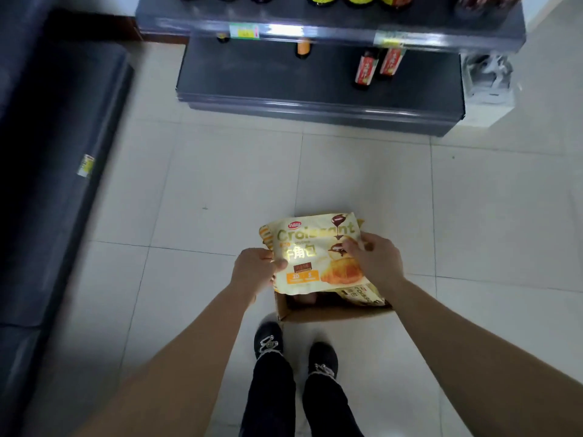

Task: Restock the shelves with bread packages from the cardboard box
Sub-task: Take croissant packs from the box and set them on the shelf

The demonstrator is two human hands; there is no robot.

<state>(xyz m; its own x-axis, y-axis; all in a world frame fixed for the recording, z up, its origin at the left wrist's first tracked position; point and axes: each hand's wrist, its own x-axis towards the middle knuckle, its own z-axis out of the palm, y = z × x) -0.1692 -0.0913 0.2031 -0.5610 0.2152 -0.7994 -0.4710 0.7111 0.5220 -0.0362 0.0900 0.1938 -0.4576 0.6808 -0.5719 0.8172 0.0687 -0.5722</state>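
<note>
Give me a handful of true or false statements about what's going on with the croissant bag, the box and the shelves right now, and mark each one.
1. Both hands hold one croissant bag, the left hand at its left edge and the right hand at its right edge. True.
2. The cardboard box sits on a shelf. False: it stands on the tiled floor, in front of the person's shoes.
3. Another croissant bag shows in the box below the held one. True.
4. The bottom shelf ahead is packed full of bread. False: it holds only a few bottles, with much bare surface.
5. The held bag is blue. False: it is cream and yellow.
</note>
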